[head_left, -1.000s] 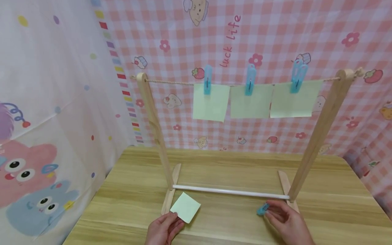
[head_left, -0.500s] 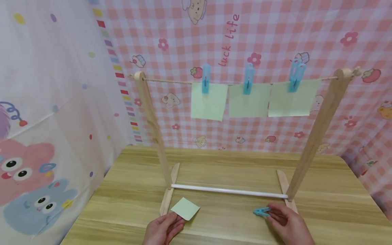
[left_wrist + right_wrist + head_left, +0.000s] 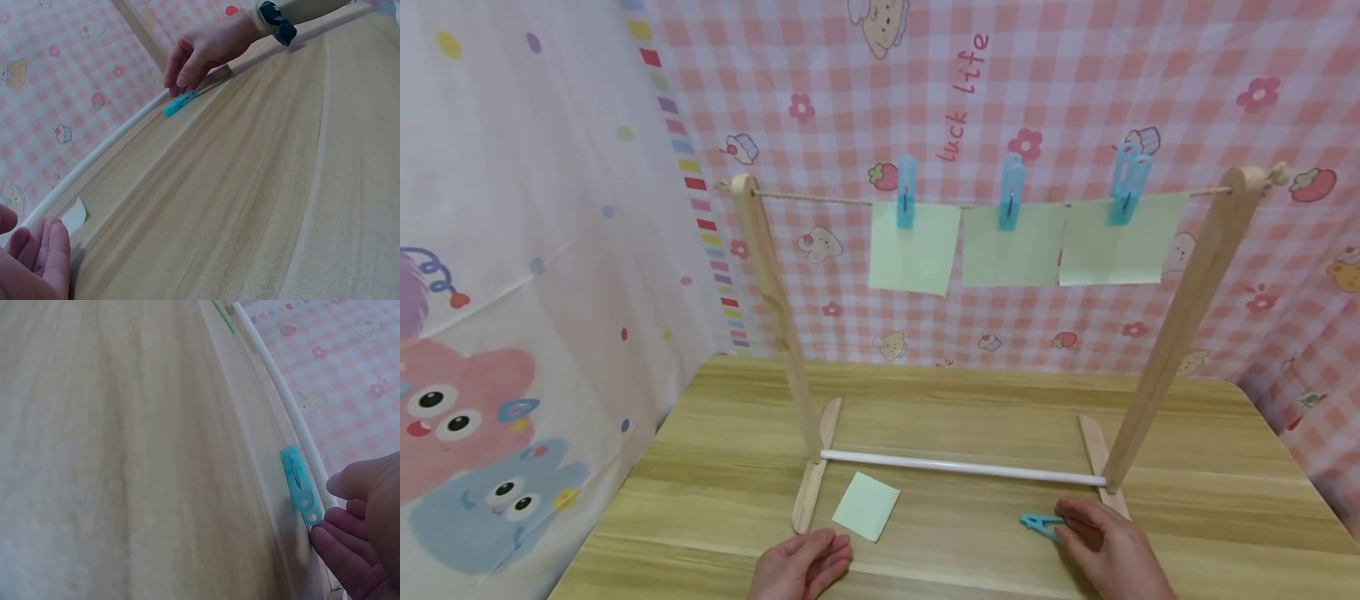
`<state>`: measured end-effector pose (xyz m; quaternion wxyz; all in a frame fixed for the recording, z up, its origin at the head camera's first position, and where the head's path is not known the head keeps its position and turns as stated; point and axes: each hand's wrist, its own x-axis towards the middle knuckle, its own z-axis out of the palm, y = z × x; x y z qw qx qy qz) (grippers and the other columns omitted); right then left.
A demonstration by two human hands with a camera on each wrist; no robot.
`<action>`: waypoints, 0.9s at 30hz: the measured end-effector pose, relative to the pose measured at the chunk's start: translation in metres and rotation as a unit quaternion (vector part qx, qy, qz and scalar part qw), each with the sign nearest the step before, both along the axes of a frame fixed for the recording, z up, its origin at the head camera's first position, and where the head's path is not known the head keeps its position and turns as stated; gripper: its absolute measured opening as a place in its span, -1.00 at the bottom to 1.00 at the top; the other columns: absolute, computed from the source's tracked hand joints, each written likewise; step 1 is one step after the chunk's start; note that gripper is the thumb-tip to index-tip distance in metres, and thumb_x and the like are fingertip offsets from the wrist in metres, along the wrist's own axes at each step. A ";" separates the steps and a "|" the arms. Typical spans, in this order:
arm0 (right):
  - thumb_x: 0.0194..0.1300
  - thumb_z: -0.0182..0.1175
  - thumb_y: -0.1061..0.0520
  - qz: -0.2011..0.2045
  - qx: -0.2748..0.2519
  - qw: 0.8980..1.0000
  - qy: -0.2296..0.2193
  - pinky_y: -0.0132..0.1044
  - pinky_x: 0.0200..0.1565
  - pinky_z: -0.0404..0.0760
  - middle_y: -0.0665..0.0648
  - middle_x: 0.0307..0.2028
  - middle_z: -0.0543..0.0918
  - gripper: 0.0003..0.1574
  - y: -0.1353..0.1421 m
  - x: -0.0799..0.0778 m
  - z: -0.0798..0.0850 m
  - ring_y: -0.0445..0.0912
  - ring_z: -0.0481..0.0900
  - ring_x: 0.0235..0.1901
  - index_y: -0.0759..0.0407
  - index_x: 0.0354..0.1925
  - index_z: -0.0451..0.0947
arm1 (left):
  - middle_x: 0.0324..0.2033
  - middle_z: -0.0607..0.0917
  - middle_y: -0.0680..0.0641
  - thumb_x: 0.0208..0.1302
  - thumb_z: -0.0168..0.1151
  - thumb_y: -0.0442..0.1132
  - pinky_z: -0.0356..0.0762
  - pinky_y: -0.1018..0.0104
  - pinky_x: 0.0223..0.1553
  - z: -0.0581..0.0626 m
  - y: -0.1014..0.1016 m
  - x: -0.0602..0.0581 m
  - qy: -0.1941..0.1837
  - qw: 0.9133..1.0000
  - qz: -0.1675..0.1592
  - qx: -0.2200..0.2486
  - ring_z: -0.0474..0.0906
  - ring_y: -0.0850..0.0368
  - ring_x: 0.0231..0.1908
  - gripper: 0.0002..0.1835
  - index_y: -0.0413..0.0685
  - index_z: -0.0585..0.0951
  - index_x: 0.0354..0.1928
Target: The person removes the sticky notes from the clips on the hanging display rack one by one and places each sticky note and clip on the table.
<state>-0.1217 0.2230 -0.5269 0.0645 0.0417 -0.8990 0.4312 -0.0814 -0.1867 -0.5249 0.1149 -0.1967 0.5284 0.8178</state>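
A pale green sticky note (image 3: 867, 507) lies on the table, in front of the stand's left foot. Just short of its near corner is my left hand (image 3: 801, 567), empty, its fingers loosely bent. A blue clothespin (image 3: 1032, 522) lies on its side to the right. My right hand (image 3: 1108, 546) is at the handle end of this clothespin. In the right wrist view, the thumb stands apart from the clothespin (image 3: 297, 478), while the fingertips are at its end; whether they touch it is unclear.
A wooden stand (image 3: 1180, 333) with a white crossbar (image 3: 962, 467) rises behind the hands. From its string (image 3: 816, 198), blue clothespins (image 3: 1010, 196) hold three green notes (image 3: 913, 258). Patterned cloths (image 3: 820, 158) hang behind and at the sides of the wooden table (image 3: 700, 500).
My left hand has let go of the sticky note, which now lies flat. My right hand has released the clothespin from its pinch, and the clothespin has turned onto its side.
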 end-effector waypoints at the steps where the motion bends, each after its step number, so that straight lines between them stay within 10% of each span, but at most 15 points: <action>1: 0.24 0.54 0.35 0.000 0.000 1.000 0.004 -0.47 -0.11 0.79 0.24 -0.02 0.84 -0.61 0.000 0.000 0.000 -0.45 0.72 -0.13 0.36 0.04 0.74 | -0.22 0.89 -0.12 0.56 0.27 -0.34 0.84 0.27 0.01 0.000 0.000 0.000 -0.002 1.000 0.002 0.001 0.86 0.14 -0.18 -0.71 -0.52 0.66 0.09; 17: 0.15 0.54 0.44 -0.014 -0.005 0.994 0.104 -0.73 -0.20 0.63 0.24 -0.14 0.86 -0.66 -0.001 0.002 0.000 -0.51 0.70 -0.20 0.33 -0.08 0.77 | -0.21 0.89 -0.12 0.54 0.31 -0.32 0.83 0.26 0.04 0.000 0.003 -0.001 0.004 1.000 0.000 0.018 0.86 0.12 -0.15 -0.73 -0.45 0.69 0.07; 27: 0.24 0.49 0.43 0.002 0.002 0.992 0.125 -0.79 -0.09 0.58 0.23 -0.07 0.85 -0.65 -0.004 -0.001 0.029 -0.51 0.69 -0.10 0.29 0.00 0.76 | -0.13 0.88 -0.15 0.60 0.22 -0.31 0.82 0.31 0.04 0.021 0.006 -0.010 0.036 0.999 0.001 0.006 0.86 0.14 -0.13 -0.65 -0.51 0.58 0.19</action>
